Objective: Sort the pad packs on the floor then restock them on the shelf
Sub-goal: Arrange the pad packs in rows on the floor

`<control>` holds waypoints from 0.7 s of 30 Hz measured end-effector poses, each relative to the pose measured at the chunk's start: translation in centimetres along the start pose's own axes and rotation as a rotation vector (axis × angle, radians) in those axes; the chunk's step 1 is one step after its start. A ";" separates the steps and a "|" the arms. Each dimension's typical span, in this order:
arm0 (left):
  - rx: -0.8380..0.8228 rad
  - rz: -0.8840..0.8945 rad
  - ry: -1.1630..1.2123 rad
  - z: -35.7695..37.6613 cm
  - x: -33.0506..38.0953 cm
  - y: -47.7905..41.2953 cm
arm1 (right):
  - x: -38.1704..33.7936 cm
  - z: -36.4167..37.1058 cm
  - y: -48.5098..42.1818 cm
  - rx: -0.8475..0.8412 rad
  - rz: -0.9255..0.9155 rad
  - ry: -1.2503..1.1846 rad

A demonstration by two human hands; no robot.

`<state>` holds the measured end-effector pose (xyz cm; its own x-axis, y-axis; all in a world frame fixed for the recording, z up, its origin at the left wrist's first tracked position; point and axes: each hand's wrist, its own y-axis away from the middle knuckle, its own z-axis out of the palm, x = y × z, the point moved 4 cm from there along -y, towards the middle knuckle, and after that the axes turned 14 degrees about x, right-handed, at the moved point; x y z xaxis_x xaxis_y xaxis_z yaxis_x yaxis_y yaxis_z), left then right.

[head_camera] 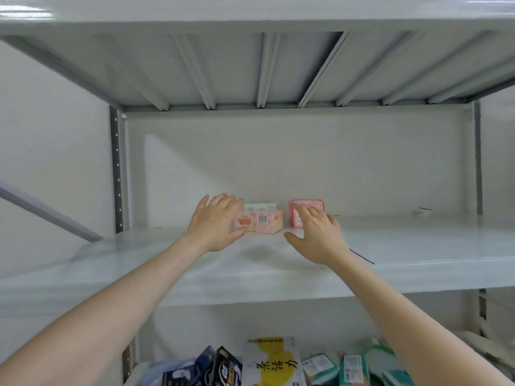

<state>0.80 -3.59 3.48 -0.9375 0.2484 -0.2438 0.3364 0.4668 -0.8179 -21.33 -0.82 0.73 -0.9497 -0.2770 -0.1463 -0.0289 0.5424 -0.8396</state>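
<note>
While the lower shelf (278, 369) nearest the camera carries a row of packs, dark blue ones (220, 367) at left, a yellow-and-white one (271, 363) in the middle, teal ones (354, 369) at right, both forearms reach up and over it to the middle shelf (404, 254). That shelf is mostly bare white metal; the only stock sits far back, close to the rear wall. Left hand (216, 222) is spread wide, fingers fanned, palm against the left side of the light pink pack (269, 222) w/ a barcode facing out, thumb low near its front edge; a pale green-white pack (260, 206) stands just behind it. Right hand (315, 235) is also wide open, fingertips on the front of the deeper pink pack (306, 211), which stands upright just right of the first two, a small gap between. Neither grip closes round anything (flat contact only, as far as I can tell). Each hand is nearest its own pack, and the packs lie straight ahead, so the likely next move is prob. nudging them together or squaring them to the back.
</note>
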 end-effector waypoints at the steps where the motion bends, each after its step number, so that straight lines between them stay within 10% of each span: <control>1: -0.008 0.017 0.006 1.1 -0.9 -0.8 | -0.3 0.9 -1.2 0.010 0.016 0.000; 21: -0.207 0.148 0.181 18.2 -8.8 -11.2 | 0.3 14.2 -14.8 -0.141 0.144 0.201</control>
<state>3.62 -26.44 5.33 -0.8522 0.4649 -0.2400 0.4962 0.5725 -0.6527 -16.77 -20.21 5.71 -0.9895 -0.0340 -0.1404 0.0811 0.6733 -0.7349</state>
